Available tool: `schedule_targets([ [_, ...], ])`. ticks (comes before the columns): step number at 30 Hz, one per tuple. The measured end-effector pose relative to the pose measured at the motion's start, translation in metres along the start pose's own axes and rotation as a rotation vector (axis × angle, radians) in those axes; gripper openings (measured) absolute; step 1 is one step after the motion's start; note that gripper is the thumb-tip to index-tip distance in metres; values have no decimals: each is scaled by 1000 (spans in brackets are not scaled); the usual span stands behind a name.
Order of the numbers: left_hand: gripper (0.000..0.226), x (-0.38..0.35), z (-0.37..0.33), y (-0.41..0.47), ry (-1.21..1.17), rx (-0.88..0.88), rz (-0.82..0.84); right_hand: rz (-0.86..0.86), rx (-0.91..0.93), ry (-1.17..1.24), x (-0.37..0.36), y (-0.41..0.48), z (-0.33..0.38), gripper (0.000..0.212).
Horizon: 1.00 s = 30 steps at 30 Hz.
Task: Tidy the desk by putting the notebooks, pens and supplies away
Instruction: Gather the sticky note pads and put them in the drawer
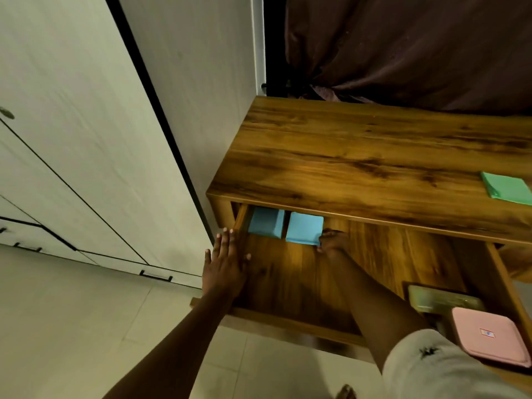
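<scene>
1. Wooden table (359, 156), seen from the head camera, with its drawer (388, 254) standing open.
2. Left grip (224, 263) lies flat on the drawer's left wall, fingers straight and spread, holding nothing.
3. Right grip (332, 241) reaches deep into the drawer and, slightly blurred, pinches the near right corner of the right blue pad (303, 227).
4. Two blue pads lie at the drawer's back left. The left blue pad (266, 224) sits just beside the held one, and both are thick, square and plain.
5. One green pad (506, 190) lies on the tabletop.
6. One pink case (489, 338) and one clear box (440, 300) sit in the drawer's near right corner.
</scene>
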<state>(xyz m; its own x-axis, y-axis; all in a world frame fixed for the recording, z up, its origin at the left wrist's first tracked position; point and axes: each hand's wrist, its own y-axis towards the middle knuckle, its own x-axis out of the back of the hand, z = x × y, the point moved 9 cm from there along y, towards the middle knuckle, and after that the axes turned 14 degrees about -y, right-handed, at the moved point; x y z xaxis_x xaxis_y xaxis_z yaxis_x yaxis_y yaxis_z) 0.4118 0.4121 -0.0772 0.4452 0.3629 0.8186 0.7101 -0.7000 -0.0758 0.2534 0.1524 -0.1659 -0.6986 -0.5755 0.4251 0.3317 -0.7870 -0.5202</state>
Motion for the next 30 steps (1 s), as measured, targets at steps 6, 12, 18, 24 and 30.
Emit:
schedule_targets([
  [6,70,-2,3,1,9,-8,-15,-233,-65,-95,-1,29,1,27],
  [12,70,-1,2,2,18,-14,-20,-290,0,-204,-2,32,12,10],
  [18,68,1,-3,-1,-1,-36,-19,-272,47,-244,10,-17,22,26],
  [24,62,3,-27,-16,-15,-91,-31,-290,225,-200,53,-69,1,16],
  [30,60,-47,-133,-15,-82,-181,1,-425,366,-287,176,-100,-12,18],
])
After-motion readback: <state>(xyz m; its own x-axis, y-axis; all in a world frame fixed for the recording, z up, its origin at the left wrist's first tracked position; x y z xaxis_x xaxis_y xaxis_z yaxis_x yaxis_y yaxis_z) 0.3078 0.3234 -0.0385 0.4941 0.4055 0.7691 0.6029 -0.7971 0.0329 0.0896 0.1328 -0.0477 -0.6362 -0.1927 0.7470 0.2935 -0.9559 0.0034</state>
